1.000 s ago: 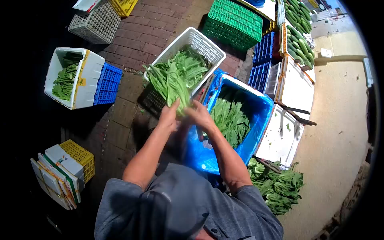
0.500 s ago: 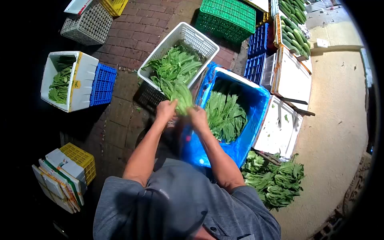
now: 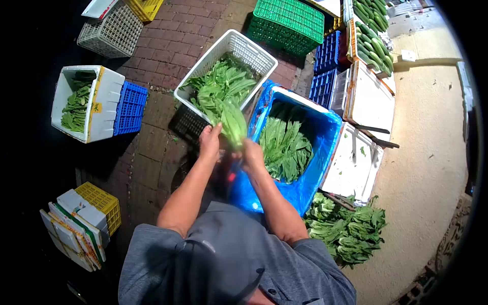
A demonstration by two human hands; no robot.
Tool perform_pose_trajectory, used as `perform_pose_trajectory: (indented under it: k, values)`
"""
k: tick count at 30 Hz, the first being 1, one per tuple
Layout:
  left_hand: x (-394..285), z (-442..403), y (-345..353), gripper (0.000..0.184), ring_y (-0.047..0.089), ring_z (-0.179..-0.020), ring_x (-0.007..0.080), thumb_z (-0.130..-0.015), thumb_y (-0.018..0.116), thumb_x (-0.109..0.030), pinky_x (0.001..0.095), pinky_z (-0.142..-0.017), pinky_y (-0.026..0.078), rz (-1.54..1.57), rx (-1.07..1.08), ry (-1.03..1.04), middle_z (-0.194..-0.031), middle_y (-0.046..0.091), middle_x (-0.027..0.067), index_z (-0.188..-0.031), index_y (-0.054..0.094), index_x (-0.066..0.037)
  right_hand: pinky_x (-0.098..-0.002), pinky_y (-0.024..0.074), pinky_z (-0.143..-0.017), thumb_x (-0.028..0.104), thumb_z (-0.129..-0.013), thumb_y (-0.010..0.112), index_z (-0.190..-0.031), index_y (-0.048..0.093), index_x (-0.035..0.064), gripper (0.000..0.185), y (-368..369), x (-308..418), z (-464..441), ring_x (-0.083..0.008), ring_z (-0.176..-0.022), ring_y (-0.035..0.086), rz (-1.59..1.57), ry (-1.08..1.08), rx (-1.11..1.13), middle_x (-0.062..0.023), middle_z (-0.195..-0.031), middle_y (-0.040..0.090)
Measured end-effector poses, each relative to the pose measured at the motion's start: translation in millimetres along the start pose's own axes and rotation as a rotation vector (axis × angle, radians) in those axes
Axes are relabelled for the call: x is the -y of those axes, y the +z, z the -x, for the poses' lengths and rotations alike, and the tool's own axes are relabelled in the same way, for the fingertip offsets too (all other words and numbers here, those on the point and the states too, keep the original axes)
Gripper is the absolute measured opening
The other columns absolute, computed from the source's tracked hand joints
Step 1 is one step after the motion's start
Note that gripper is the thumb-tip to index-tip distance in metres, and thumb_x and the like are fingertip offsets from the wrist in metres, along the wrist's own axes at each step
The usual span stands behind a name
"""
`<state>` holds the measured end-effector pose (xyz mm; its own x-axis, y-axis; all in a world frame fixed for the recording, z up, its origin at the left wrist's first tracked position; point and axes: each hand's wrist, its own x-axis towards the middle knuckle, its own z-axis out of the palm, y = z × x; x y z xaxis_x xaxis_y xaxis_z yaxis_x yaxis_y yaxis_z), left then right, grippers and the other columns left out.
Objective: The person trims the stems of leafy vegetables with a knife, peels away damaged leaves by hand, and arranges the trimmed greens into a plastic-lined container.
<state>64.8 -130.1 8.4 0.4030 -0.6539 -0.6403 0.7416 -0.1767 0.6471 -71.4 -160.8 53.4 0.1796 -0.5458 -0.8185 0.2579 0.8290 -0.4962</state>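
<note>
Head view: the person's left hand (image 3: pixel 209 143) and right hand (image 3: pixel 252 154) are at the stem end of a leafy bunch (image 3: pixel 232 121). The left grip is narrow, with the thumb laid against the side of the bunch; its fingers are partly hidden. The right hand is blurred and curled closed around the stem end; the exact placement of its fingers cannot be told. The bunch slants away from the person, its leafy end over the near edge of a white basket (image 3: pixel 260 60) and upon the loose greens (image 3: pixel 223 79) inside. Just beside the basket, under the right forearm, stands a box with a blue plastic liner (image 3: pixel 328 133), holding more greens (image 3: pixel 285 150) laid leaf by leaf. A heap of greens (image 3: pixel 351 231) lies by the lower right of that box, next to a white tray (image 3: pixel 351 170) bearing a few leaf scraps. Cucumbers (image 3: pixel 375 53) fill a container at upper right, near blue crates (image 3: pixel 326 53). A green crate (image 3: pixel 288 21) stands beyond the basket. Well apart on the left are a foam box (image 3: pixel 108 104) of greens, a blue crate (image 3: pixel 131 109) touching it, and, lower down, a yellow crate (image 3: pixel 101 201) beside upright foam lids (image 3: pixel 71 239). The floor (image 3: pixel 175 35) is brick.
</note>
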Motion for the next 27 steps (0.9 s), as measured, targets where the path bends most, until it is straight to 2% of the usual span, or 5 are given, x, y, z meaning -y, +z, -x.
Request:
perform_pose_trajectory:
  k: [7, 13, 18, 20, 27]
  values:
    - [-19, 2, 11, 0.021, 0.064, -0.092, 0.0175, -0.096, 0.063, -0.018, 0.0343, -0.080, 0.052, 0.068, 0.118, -0.142, -0.102, 0.066, 0.0035, -0.111, 0.059, -0.004, -0.0332, 0.0512, -0.055, 0.021, -0.093, 0.056, -0.099, 0.061, 0.0018, 0.021, -11, 1, 11, -0.0144, -0.053, 0.051, 0.014, -0.007, 0.040, -0.0059, -0.075, 0.060]
    - [-4, -8, 12, 0.029, 0.060, -0.099, 0.0170, -0.097, 0.063, -0.023, 0.0337, -0.083, 0.049, -0.152, -0.048, -0.103, -0.108, 0.064, 0.0061, -0.117, 0.058, -0.002, -0.0298, 0.0515, -0.056, 0.020, -0.092, 0.057, -0.108, 0.061, 0.0021, 0.024, -8, 7, 29, -0.0135, -0.055, 0.054, 0.189, -0.068, 0.021, -0.0065, -0.083, 0.063]
    - [0, -25, -6, 0.066, 0.059, -0.118, 0.0298, -0.088, 0.072, -0.042, 0.0462, -0.099, 0.049, 0.207, 0.142, -0.362, -0.130, 0.060, 0.0142, -0.136, 0.050, -0.003, -0.0297, 0.0509, -0.057, 0.021, -0.091, 0.060, -0.128, 0.054, 0.0023, 0.042, -38, -11, 37, -0.0145, -0.061, 0.058, 0.504, -0.123, 0.065, -0.0088, -0.083, 0.064]
    - [0, -31, -11, 0.061, 0.061, -0.115, 0.0309, -0.090, 0.071, -0.039, 0.0489, -0.097, 0.051, 0.257, 0.177, -0.441, -0.128, 0.061, 0.0160, -0.135, 0.051, -0.002, -0.0311, 0.0507, -0.061, 0.024, -0.091, 0.064, -0.141, 0.047, 0.0025, 0.057, -60, -19, 49, -0.0159, -0.069, 0.060, 0.749, -0.168, 0.100, -0.0107, -0.092, 0.066]
    - [-3, 16, 34, 0.038, 0.069, -0.092, 0.0295, -0.089, 0.068, -0.008, 0.0465, -0.078, 0.061, -0.012, 0.252, -0.426, -0.109, 0.067, 0.0151, -0.123, 0.057, 0.005, -0.0320, 0.0532, -0.073, 0.024, -0.087, 0.072, -0.140, 0.049, 0.0040, 0.062, -95, -8, 99, -0.0178, -0.084, 0.063, 0.706, -0.169, 0.092, -0.0112, -0.112, 0.067]
